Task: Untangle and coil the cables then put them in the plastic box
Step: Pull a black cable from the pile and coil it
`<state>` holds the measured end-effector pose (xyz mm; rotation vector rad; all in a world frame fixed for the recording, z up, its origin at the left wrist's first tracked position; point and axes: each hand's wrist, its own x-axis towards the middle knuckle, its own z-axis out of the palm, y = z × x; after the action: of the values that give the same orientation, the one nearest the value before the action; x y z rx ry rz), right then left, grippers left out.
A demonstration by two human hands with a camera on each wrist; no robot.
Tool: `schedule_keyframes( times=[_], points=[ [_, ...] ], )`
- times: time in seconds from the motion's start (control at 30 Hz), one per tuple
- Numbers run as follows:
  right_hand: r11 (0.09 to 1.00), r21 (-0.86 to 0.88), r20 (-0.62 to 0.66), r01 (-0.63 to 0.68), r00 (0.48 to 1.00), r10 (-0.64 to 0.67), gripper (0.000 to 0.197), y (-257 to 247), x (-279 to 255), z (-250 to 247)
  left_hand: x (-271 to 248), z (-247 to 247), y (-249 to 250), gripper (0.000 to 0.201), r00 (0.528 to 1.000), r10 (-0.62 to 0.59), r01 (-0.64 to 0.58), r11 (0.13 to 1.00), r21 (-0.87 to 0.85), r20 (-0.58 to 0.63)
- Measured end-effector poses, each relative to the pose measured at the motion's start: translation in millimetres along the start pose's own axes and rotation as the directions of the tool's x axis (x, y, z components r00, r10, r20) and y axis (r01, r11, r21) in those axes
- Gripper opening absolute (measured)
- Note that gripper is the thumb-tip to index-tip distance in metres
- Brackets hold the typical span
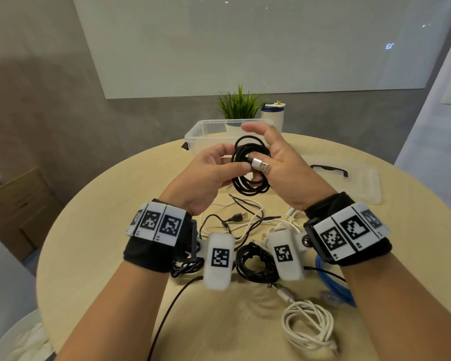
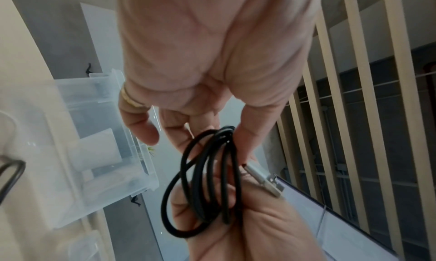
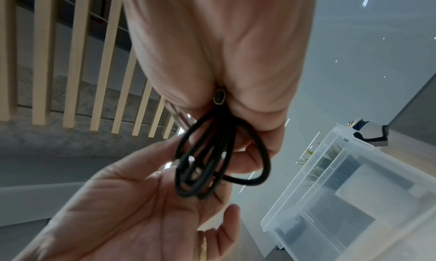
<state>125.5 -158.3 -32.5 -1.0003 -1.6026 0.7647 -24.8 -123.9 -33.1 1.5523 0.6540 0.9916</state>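
Observation:
A black cable, wound into a small coil, is held above the table between both hands. My left hand pinches the coil's left side between thumb and fingers, which the left wrist view shows from behind. My right hand has its lower fingers curled round the coil's right side, while its upper fingers are spread. The coil's silver USB plug sticks out against those lower fingers. In the right wrist view a small connector pokes out of the right fist. The clear plastic box stands open just behind the hands.
Loose white and black cables lie tangled under my wrists, beside a black bundle, a blue cable and a white coil. The box lid lies at the right. A plant and a bottle stand behind the box.

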Motion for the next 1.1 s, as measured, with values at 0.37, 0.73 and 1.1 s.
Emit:
schedule_keyframes(
  times=[0.37,0.73,1.1],
  points=[
    [0.997,-0.037,-0.030,-0.067,0.997,0.066,0.018,1,0,-2,-1,0,0,0.016,0.999,-0.047,0.047,0.992,0.120,-0.001],
    [0.945,0.302,0.095,-0.128,0.990,0.104,0.017,-2,1,-7,0,-5,0,0.011,1.000,0.022,-0.025,0.989,0.144,0.021],
    [0.885,0.400,0.153,-0.238,0.969,0.192,0.022,1,2,-6,-7,-1,1,0.009,0.984,-0.097,0.071,0.983,0.168,0.149]
  ],
)
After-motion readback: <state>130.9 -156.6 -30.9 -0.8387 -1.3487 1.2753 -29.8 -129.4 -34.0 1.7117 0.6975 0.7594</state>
